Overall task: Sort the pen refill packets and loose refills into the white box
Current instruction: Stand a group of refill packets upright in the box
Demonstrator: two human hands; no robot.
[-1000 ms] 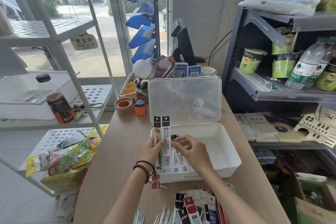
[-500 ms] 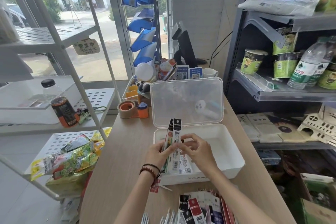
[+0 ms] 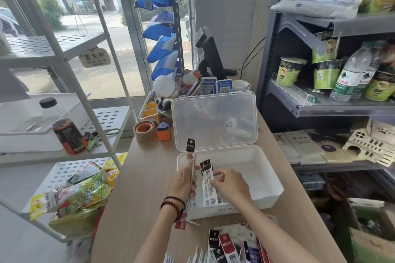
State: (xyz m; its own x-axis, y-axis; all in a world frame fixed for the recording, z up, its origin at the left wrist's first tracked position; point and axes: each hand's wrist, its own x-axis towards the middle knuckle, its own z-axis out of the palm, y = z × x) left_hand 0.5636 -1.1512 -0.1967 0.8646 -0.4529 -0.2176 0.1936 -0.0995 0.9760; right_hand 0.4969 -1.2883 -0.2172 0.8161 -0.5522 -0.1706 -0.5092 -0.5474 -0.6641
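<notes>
Nearest me, on the counter (image 3: 136, 188): an unsorted pile of refill packets (image 3: 226, 245). Thin white sticks (image 3: 197, 255) lie just left of it, probably the loose refills, too blurred to be sure. None of that is in the box yet.

Next out is my left hand (image 3: 181, 181). Its fingers are curled round an upright packet (image 3: 190, 149), thumb pressed on the front. The long axis is near vertical, black header up, lower end running down past my palm. It stands just over the near-left corner of the white box (image 3: 252, 162).

My right hand (image 3: 228, 183) is just to the right, inside the box. Thumb and forefinger pinch the edge of a laid packet (image 3: 208, 177), other fingers loosely curled. That packet runs along the box's left side, long axis pointing away from me, black header at the far end, a second header just beside it. Flat or propped, I can't tell.

What matters: the upright packet sits left of and above the laid ones, axes roughly a quarter turn apart. My guess at the next move: tip the header away and down into that left side. My left hand is nearer the slot. My right hand is on it and may need to clear. White floor shows to the right.

Farther out, the translucent lid (image 3: 213, 121) stands open at the far rim. A tape roll (image 3: 144, 130) is off to the left.
</notes>
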